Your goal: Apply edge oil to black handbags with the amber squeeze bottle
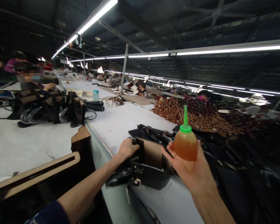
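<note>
My left hand [128, 148] is closed on the left edge of a black handbag [151, 177] with a tan inside, which lies with its mouth toward me on the white table. Metal fittings and clear plastic wrap show on the bag's near left side. In my right hand [192, 171] rests a squeeze bottle [185, 144] of amber liquid, held upright with its green nozzle pointing up. The palm is under and behind the bottle, with some fingers stretched toward the bag's right edge. Whether those fingertips touch the bag I cannot tell.
More black bags [151, 132] lie just behind. A large heap of brown and dark red strips [177, 110] is at the back right. Wrapped black bags [49, 107] stand on the left table, near a co-worker [31, 77]. A teal-lidded jar [95, 95] stands farther back.
</note>
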Demonstrator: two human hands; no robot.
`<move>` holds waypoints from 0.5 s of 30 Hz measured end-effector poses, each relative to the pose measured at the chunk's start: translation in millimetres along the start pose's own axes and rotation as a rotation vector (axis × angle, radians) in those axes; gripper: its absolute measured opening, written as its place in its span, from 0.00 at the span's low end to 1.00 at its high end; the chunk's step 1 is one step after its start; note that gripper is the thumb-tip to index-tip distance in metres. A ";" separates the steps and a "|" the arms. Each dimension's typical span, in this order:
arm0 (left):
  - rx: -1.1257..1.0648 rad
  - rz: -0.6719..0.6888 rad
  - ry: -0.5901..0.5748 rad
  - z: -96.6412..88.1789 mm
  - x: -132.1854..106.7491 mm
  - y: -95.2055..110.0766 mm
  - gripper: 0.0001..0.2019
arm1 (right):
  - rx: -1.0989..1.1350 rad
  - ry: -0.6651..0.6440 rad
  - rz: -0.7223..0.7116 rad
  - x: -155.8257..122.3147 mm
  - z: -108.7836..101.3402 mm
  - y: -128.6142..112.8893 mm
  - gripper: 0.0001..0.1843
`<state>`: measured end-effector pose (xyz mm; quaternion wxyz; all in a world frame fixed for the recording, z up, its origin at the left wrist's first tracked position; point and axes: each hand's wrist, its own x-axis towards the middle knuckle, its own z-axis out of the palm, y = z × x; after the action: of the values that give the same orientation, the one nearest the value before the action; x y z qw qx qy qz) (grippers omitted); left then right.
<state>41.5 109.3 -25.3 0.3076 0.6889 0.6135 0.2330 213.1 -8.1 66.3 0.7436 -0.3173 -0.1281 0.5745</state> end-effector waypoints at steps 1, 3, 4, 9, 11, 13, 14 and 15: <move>-0.037 -0.003 -0.009 2.0 3.4 -1.0 0.08 | 0.007 -0.009 -0.001 -0.2 0.5 0.6 0.18; -0.104 -0.011 -0.032 5.9 10.9 -1.7 0.07 | 0.014 -0.031 -0.008 -0.3 1.1 2.2 0.17; -0.127 -0.018 -0.044 7.6 14.8 -1.5 0.07 | 0.009 -0.042 -0.012 -0.3 1.4 3.1 0.17; -0.168 -0.042 -0.075 14.3 31.3 5.4 0.15 | -0.049 -0.032 -0.016 -1.1 4.4 8.6 0.18; -0.175 -0.043 -0.058 16.7 34.5 9.8 0.18 | -0.059 -0.017 -0.021 -1.2 4.2 9.8 0.18; -0.184 -0.048 -0.038 19.4 35.4 13.4 0.20 | -0.060 -0.011 -0.009 -0.4 1.0 9.9 0.17; -0.192 -0.057 -0.033 20.9 35.4 14.6 0.22 | -0.061 -0.012 0.003 0.6 -1.8 9.6 0.16; -0.201 -0.069 -0.035 22.7 35.3 15.2 0.23 | -0.061 -0.015 0.011 1.8 -4.9 9.1 0.16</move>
<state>72.9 140.2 -32.5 0.3939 0.6370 0.6049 0.2706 209.4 -6.7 56.6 0.7294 -0.3364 -0.1495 0.5766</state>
